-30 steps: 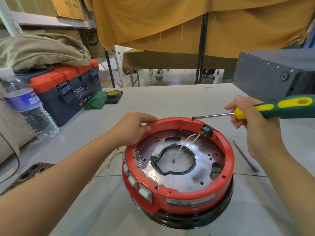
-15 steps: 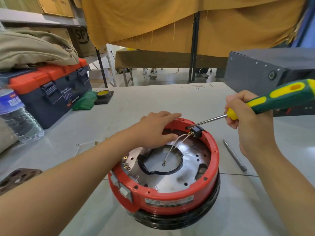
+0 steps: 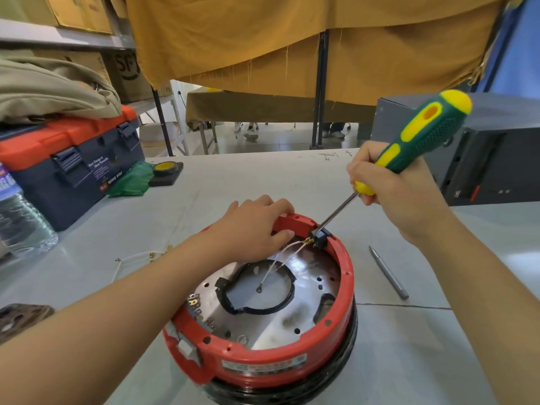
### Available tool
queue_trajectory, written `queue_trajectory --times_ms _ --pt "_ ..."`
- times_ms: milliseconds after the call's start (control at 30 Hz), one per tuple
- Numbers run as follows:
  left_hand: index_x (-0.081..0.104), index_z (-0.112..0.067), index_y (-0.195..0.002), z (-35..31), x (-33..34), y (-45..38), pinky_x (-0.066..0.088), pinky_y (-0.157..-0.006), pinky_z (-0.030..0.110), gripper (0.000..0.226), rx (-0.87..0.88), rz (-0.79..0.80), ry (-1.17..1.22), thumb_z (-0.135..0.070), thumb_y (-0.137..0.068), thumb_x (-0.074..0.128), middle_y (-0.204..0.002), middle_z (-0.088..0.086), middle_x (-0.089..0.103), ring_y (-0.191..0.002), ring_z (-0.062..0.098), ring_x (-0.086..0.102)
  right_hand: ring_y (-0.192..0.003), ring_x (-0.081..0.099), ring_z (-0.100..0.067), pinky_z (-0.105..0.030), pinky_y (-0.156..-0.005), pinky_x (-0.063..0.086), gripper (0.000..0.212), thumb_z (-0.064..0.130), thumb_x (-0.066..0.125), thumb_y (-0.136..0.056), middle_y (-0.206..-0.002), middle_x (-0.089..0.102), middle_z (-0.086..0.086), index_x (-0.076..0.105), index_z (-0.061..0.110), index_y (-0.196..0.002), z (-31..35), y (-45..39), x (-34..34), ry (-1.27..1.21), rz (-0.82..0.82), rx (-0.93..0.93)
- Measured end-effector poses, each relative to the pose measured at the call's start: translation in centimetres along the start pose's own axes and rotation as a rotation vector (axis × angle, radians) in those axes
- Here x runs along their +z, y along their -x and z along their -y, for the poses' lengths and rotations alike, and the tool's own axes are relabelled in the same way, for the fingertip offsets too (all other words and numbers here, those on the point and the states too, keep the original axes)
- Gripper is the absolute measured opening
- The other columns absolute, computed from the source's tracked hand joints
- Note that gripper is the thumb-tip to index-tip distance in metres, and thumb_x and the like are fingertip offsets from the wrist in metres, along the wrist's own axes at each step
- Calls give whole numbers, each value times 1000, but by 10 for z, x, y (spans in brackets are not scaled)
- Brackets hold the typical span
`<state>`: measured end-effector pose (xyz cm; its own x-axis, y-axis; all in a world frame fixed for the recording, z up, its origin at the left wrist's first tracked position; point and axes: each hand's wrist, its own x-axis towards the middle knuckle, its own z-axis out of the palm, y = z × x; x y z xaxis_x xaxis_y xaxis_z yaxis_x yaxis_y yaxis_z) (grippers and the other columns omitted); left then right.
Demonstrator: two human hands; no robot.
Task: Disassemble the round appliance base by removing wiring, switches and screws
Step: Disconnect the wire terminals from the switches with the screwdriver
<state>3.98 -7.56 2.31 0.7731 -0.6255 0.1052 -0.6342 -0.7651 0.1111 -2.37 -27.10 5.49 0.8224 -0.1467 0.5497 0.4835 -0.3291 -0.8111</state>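
On base rim (image 3: 344,276): left grip (image 3: 257,226) clamps it | right grip (image 3: 391,188) clasps screwdriver (image 3: 420,135)

I see a pale grey table (image 3: 263,176). On it sit the red round base (image 3: 263,361), a toolbox (image 3: 73,171), a water bottle (image 3: 20,223), green cloth (image 3: 131,182), a tape roll (image 3: 165,168), loose white wire (image 3: 131,258), a metal rod (image 3: 388,273) and a dark grey box (image 3: 482,159).
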Motion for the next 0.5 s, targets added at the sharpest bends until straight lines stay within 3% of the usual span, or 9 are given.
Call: queue_trajectory --times_ms 167,300,500 --pt "44 -34 -125 6 6 2 44 -89 39 39 -10 -129 -52 -53 -91 40 -114 -2 56 -98 22 56 -47 39 -15 -19 -46 36 23 16 53 -73 -51 42 -6 43 1 -59 5 -13 6 35 99 -21" --pt "46 -33 -123 9 15 4 43 -89 37 38 -12 -205 -6 -52 -91 41 -115 -3 56 -98 21 55 -45 40 -13 -16 -45 36 22 17 54 -73 -46 42 0 45 8 -55 9 -23 12 86 164 -55" --pt "49 -22 -129 13 19 5 33 -95 20 43 80 -188 157 -43 -91 49 -128 -8 50 -113 10 46 -41 41 -10 -16 -45 37 24 14 54 -76 -44 42 5 47 14 -54 11 -30 19 137 226 -87"
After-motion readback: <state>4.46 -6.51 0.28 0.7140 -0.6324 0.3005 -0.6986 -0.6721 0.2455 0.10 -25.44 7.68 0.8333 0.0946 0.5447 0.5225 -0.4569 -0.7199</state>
